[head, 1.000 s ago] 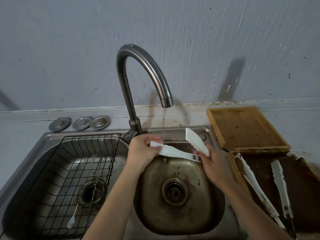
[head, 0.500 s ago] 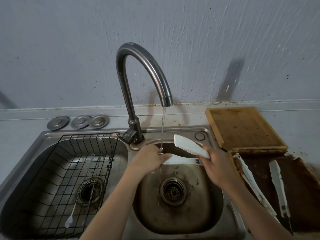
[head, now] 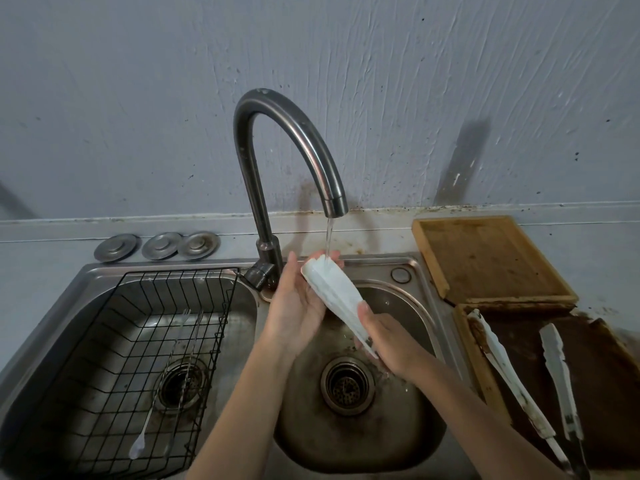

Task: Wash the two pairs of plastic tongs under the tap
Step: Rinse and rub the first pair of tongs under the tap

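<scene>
Rinsing stage, first pair of tongs; progress judged at roughly halfway or less.

Left basin of the sink [head: 86, 282]: a black wire rack [head: 145, 341] sits inside, with a long thin spoon [head: 138, 448] lying on its near part. No tongs are here. Three metal drain plugs [head: 157, 246] rest in a row on the counter ledge behind the basin's back edge.

Centre: the tap [head: 277, 140] is running, and its thin stream lands on the tip end of the white tongs [head: 334, 296], which are held above the back edge of the right basin, arms pressed together, tips up toward the spout.

Left hand [head: 294, 306]: palm up and open, fingers fairly straight, cradling the tip half of the tongs from below and behind. It supports them and does not clamp them.

Right hand [head: 388, 344]: closed around the hinge end of the same tongs, thumb laid on the upper face, wrist over the middle of the right basin above the drain [head: 347, 384].

Right side: a pale wooden board [head: 485, 258] lies at the back of the counter; a dark, stained tray [head: 588, 375] lies in front of it. The second pair of tongs [head: 512, 375] lies spread open on that tray, one arm along its left edge, the other toward its middle, visibly soiled and apparently unwashed.

Remaining, by estimate: finish rinsing the held pair, set it aside, then wash the pair on the tray.
</scene>
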Available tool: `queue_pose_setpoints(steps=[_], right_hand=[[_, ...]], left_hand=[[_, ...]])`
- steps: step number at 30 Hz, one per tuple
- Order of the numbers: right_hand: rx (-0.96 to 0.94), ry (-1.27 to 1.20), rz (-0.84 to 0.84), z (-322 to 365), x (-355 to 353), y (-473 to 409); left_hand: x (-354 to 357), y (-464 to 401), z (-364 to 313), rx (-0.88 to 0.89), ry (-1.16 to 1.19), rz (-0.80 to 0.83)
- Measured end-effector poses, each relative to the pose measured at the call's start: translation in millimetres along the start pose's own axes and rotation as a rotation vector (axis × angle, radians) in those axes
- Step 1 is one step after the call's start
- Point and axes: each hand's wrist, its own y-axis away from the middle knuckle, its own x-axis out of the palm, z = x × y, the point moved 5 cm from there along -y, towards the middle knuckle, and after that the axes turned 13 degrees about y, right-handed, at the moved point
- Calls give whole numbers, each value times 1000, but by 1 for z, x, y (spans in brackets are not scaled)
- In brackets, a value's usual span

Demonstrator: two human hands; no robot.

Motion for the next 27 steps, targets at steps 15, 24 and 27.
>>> queue_pose_setpoints(steps=[15,24,27], right_hand=[[306,-631,602,-12,34,-8],[349,-592,535,-12,20,-8],[387,-528,539,-12,16,-4]], left_hand=[[-44,-17,-10,-115,-487,-143],[-39,-21,37,-161,-469,-247],[-39,-27,17,-67,-501,-274]])
